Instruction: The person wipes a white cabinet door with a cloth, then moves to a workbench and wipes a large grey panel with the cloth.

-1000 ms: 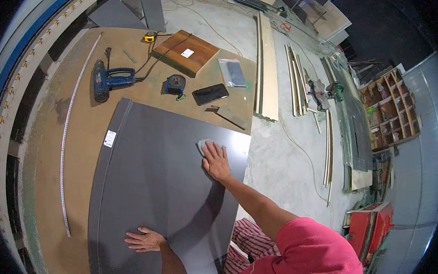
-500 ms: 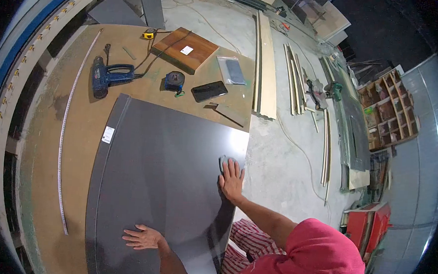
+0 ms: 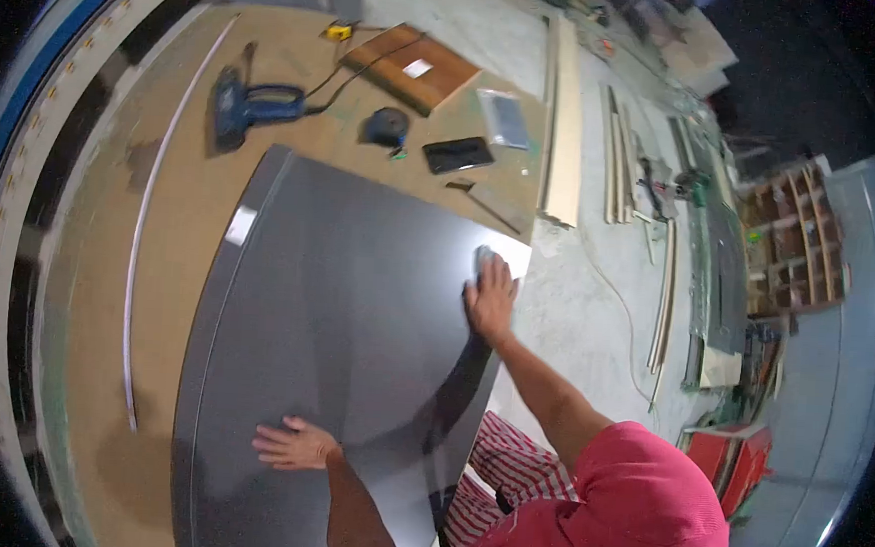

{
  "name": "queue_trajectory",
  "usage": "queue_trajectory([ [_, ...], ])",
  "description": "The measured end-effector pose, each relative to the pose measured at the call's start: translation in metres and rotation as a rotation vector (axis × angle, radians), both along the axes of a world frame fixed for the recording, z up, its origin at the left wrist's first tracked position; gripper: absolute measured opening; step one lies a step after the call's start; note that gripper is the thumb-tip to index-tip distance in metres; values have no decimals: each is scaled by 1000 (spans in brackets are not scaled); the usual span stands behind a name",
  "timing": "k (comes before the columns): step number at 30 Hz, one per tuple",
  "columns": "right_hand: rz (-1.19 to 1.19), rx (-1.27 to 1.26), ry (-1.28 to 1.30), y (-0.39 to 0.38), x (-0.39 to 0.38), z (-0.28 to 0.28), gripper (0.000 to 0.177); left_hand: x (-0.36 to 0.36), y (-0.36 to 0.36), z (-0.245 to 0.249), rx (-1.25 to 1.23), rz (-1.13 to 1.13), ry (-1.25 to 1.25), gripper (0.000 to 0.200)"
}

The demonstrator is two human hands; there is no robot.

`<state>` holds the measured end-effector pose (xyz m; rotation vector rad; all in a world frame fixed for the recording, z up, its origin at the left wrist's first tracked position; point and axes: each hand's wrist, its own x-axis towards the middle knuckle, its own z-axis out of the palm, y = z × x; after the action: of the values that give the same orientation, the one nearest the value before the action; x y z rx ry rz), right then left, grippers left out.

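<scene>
A dark grey panel (image 3: 356,299) lies flat on the brown worktable, with a white label (image 3: 241,225) at its left side. My left hand (image 3: 299,446) rests palm down on the panel's near part, open, fingers spread. Close to the panel's far right corner, my right hand (image 3: 493,292) holds a small grey cloth (image 3: 483,256) pressed to the surface. Most of that cloth is hidden under the fingers.
Beyond the panel lie a blue heat gun (image 3: 237,111), a tape measure (image 3: 386,126), a phone (image 3: 458,154), a plastic packet (image 3: 504,118) and a wooden block (image 3: 415,69). A measuring strip (image 3: 142,225) runs along the left. Long boards (image 3: 564,121) lie on the floor.
My right hand has slid with the cloth toward the panel's far right corner. My left hand stays flat on the panel. The whole view has shifted.
</scene>
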<state>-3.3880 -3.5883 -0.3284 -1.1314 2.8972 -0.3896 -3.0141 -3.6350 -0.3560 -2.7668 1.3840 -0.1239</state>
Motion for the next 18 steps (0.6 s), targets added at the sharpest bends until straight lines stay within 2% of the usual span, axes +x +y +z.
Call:
queue_trajectory([
  [1,-40,-38,35,-9,-13,-11,61,2,1,1,-20,4,19,57],
  [3,-115,48,141,-25,-40,-45,62,-1,0,1,21,5,18,58],
  [4,-164,59,53,-38,-37,-30,62,-1,-1,3,26,5,36,59],
  [5,-211,60,152,-44,-45,-54,62,0,-3,4,30,3,54,60],
  [7,-260,109,164,-61,-33,-45,62,2,-4,6,-53,-17,107,61],
  [9,-218,107,169,-81,-11,-41,62,6,-3,2,-111,-16,75,59],
  [11,-64,11,132,-104,18,-38,62,10,-3,5,-179,-48,66,57],
  [12,-6,-1,133,-118,37,-42,61,10,-2,8,-149,-37,93,58],
  [13,157,19,210,-148,68,-51,62,9,-5,11,-125,-25,125,58],
  [14,203,66,152,-168,91,-33,61,9,-5,12,-96,2,159,59],
  [16,262,7,117,-203,111,-25,60,9,-6,15,-34,24,197,61],
  [18,305,-42,148,-241,106,-28,59,12,-6,13,49,49,236,63],
])
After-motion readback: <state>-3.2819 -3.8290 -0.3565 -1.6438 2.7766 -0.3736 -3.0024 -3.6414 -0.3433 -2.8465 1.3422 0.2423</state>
